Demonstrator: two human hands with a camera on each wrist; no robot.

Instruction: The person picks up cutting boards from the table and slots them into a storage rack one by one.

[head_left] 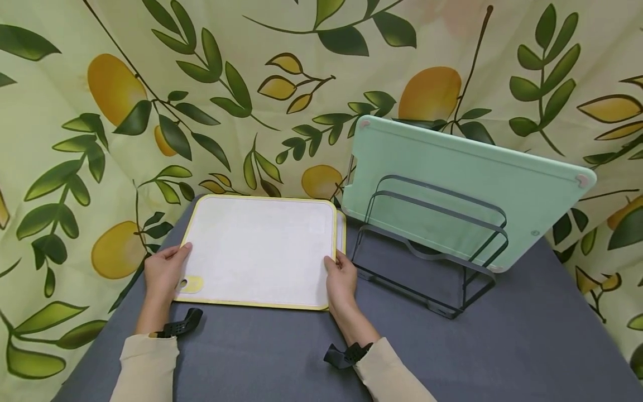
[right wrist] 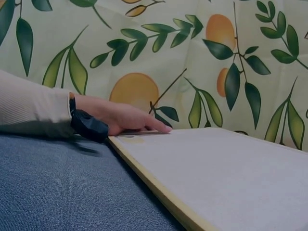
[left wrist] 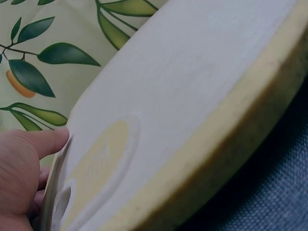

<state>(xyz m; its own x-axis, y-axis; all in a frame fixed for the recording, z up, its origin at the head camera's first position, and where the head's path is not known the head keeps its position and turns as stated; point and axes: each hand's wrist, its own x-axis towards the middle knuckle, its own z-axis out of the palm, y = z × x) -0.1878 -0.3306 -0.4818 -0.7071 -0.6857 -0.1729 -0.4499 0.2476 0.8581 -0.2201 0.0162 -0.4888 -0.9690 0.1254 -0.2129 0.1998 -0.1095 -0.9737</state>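
Spreading wide, one grey worktop (head_left: 542, 346) is carrying one green board (head_left: 432, 153) leaning in one dark rack (head_left: 432, 257); leftward, one white board (head_left: 261, 251) is overlapping a second board (head_left: 341, 230), left hand (head_left: 163, 273) and right hand (head_left: 342, 283) pinching its sides.

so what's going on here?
A person has a white board by its sides: left hand on one, right hand on the other. Another yellow-rimmed edge shows past its right side. Farther right, a green board stands tilted, with the rack's bars in front of it.
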